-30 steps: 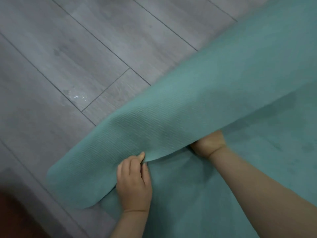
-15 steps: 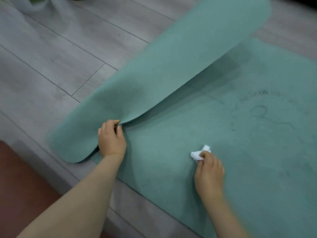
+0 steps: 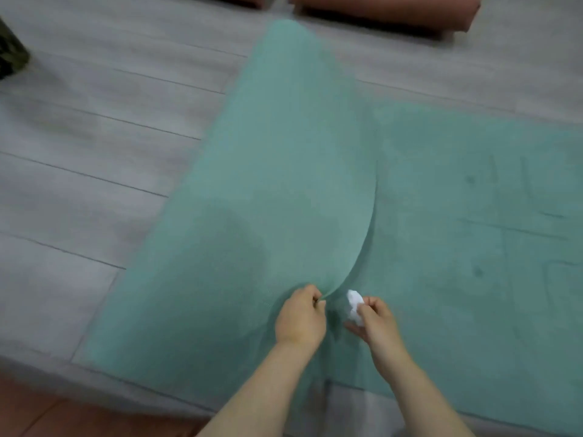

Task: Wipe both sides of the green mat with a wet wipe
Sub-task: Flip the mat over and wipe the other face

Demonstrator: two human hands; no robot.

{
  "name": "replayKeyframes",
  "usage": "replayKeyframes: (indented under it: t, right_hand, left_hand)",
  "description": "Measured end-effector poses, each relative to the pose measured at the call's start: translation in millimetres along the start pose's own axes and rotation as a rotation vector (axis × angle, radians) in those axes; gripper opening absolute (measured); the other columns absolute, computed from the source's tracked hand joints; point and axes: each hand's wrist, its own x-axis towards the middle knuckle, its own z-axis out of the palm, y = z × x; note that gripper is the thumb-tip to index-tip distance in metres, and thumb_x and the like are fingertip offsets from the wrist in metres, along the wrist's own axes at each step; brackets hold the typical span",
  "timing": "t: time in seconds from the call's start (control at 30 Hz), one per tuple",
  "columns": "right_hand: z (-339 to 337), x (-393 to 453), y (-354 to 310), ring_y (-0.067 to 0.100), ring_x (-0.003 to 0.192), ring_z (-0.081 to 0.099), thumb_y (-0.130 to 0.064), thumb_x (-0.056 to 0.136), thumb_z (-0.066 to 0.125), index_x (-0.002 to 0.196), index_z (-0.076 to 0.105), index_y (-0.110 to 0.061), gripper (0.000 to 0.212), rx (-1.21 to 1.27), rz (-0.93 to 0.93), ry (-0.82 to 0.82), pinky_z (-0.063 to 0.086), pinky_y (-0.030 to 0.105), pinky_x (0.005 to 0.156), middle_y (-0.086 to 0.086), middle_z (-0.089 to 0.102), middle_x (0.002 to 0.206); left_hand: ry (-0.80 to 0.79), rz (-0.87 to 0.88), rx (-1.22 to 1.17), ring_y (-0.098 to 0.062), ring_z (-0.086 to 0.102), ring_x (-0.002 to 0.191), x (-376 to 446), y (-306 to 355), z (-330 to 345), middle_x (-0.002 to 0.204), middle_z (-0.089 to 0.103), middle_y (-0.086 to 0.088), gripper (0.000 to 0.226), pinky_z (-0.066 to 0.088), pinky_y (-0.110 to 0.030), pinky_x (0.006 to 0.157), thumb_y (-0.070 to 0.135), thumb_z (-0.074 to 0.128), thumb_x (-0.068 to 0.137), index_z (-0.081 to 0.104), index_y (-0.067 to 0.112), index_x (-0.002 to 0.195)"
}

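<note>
The green mat (image 3: 457, 253) lies on the grey floor, its left end folded back over itself so the underside (image 3: 268, 184) faces up. My left hand (image 3: 301, 316) pinches the edge of that folded flap near its front. Just to the right, my right hand (image 3: 373, 320) holds a crumpled white wet wipe (image 3: 355, 305) a little above the flat part of the mat. The two hands are close together. Faint printed lines show on the mat's right part.
Grey floor planks (image 3: 94, 152) spread to the left and behind the mat. Brown cushions or furniture (image 3: 388, 11) sit at the top edge. A dark patterned object (image 3: 9, 55) is at the far left. Reddish-brown flooring (image 3: 47, 414) shows at the bottom left.
My right hand came out from under the flap with the wipe and moved left beside my left hand. My view lifted and turned, showing more of the mat. The left hand kept its hold.
</note>
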Motion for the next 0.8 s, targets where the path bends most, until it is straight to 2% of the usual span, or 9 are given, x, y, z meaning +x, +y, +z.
replayKeyframes:
  t: [0.1,0.2,0.3,0.37,0.43,0.5,0.57,0.7,0.8]
  right_hand:
    - [-60.7,-12.5,-4.0,0.018,0.058,0.051,-0.001,0.092,0.047,0.077,0.043,-0.015,0.021,0.126,0.055,0.071,0.040,0.023,0.046,0.013,0.050,0.075]
    - [-111.6,-25.7,5.1,0.015,0.045,0.050,-0.007,0.087,0.048,0.085,0.052,-0.014,0.009,0.110,0.034,0.056,0.030,0.017,0.038,0.009,0.056,0.066]
    - [-154.1,-42.6,22.9,0.010,0.072,0.061,-0.014,0.096,0.055,0.103,0.061,-0.011,0.010,0.050,-0.026,-0.102,0.046,0.015,0.057,0.000,0.067,0.084]
    - [-178.9,-53.7,33.2,0.000,0.084,0.062,-0.028,0.088,0.067,0.113,0.060,-0.015,0.029,0.017,-0.011,-0.265,0.047,0.012,0.071,-0.004,0.068,0.100]
    - [-201.1,-57.7,45.4,0.003,0.096,0.065,-0.038,0.075,0.073,0.114,0.061,-0.015,0.047,-0.007,0.004,-0.306,0.051,0.020,0.081,-0.004,0.071,0.106]
    - [-223.7,-52.7,62.9,0.013,0.098,0.067,-0.027,0.080,0.071,0.103,0.067,-0.013,0.027,-0.051,-0.032,-0.200,0.053,0.033,0.088,-0.003,0.074,0.098]
    - [-248.8,-45.7,76.5,0.017,0.089,0.068,-0.014,0.089,0.064,0.088,0.069,-0.018,0.007,-0.146,-0.035,0.022,0.055,0.038,0.083,-0.004,0.074,0.084]
    - [-306.3,-35.0,82.5,0.023,0.095,0.067,-0.022,0.092,0.062,0.093,0.070,-0.016,0.010,-0.204,0.012,0.294,0.053,0.035,0.081,0.005,0.073,0.094]
    - [-351.1,-21.4,79.0,0.031,0.105,0.064,-0.027,0.093,0.058,0.106,0.067,-0.006,0.026,-0.336,0.067,0.429,0.047,0.032,0.080,0.015,0.070,0.107]
  left_hand:
    - [-0.027,0.028,-0.013,-0.026,0.058,0.090,-21.6,51.2,37.1,0.092,0.061,0.000,0.028,0.045,-0.037,0.077,0.027,0.055,0.096,0.039,0.026,0.072]
    - [-0.097,0.036,-0.029,-0.025,0.060,0.092,-36.0,95.1,69.9,0.094,0.062,0.002,0.017,0.043,-0.033,0.078,0.029,0.055,0.097,0.048,0.026,0.081]
    - [-0.184,0.075,-0.013,-0.024,0.062,0.100,-47.3,136.4,102.4,0.101,0.067,0.001,0.008,0.040,-0.029,0.079,0.028,0.056,0.097,0.054,0.026,0.090]
    - [-0.242,0.073,-0.024,-0.022,0.062,0.101,-55.3,160.0,123.3,0.101,0.067,0.001,0.007,0.040,-0.028,0.080,0.028,0.056,0.097,0.055,0.025,0.092]
    - [-0.302,0.072,-0.047,-0.021,0.062,0.097,-63.6,180.1,146.0,0.094,0.065,0.001,0.011,0.040,-0.026,0.077,0.026,0.057,0.097,0.055,0.024,0.086]
    - [-0.362,0.079,-0.087,-0.019,0.059,0.088,-74.0,199.1,168.9,0.082,0.061,0.005,0.018,0.041,-0.026,0.075,0.022,0.058,0.095,0.053,0.024,0.078]
    - [-0.424,0.096,-0.142,-0.018,0.058,0.088,-86.6,216.5,189.9,0.080,0.060,0.007,0.014,0.043,-0.026,0.079,0.015,0.055,0.096,0.060,0.023,0.085]
    - [-0.517,0.228,-0.049,-0.021,0.056,0.121,-104.3,239.4,215.5,0.127,0.062,-0.007,0.032,0.039,-0.026,0.102,0.021,0.054,0.099,0.054,0.011,0.129]
    - [-0.435,0.374,0.220,-0.023,0.043,0.135,-97.1,232.5,214.3,0.141,0.053,-0.006,0.049,0.029,-0.032,0.114,0.035,0.056,0.097,0.048,0.014,0.140]
